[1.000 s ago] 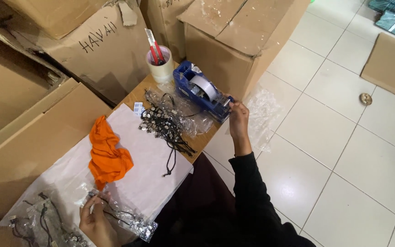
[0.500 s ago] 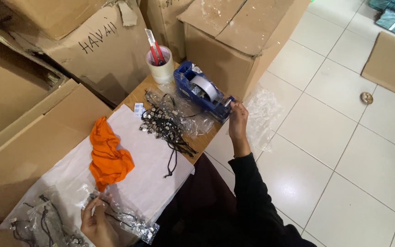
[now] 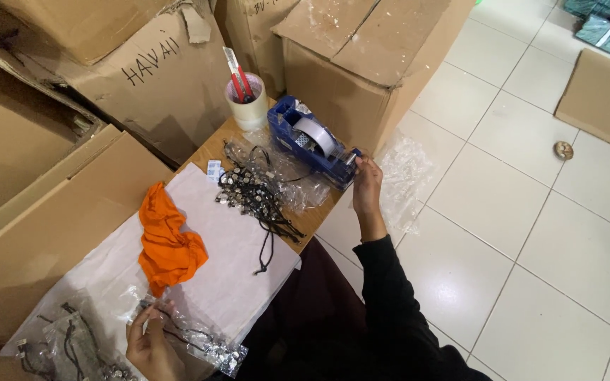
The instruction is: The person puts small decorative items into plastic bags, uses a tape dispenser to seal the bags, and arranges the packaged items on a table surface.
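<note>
The right hand [image 3: 366, 185] reaches the blue tape dispenser [image 3: 313, 143] at the table's far edge, fingers pinched at its cutter end, seemingly pulling tape. The left hand [image 3: 151, 344] clamps a clear bag [image 3: 199, 341] of necklaces near the near edge. Sealing likely follows: tape must cross to the bag, past the loose necklaces [image 3: 255, 197]; boxes crowd the left.

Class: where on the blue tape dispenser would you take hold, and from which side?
Probably grip the tape dispenser across its long side walls, from above: the body is narrow and open-topped. Avoid the cutter end, where the right hand is, and the cup behind.
</note>
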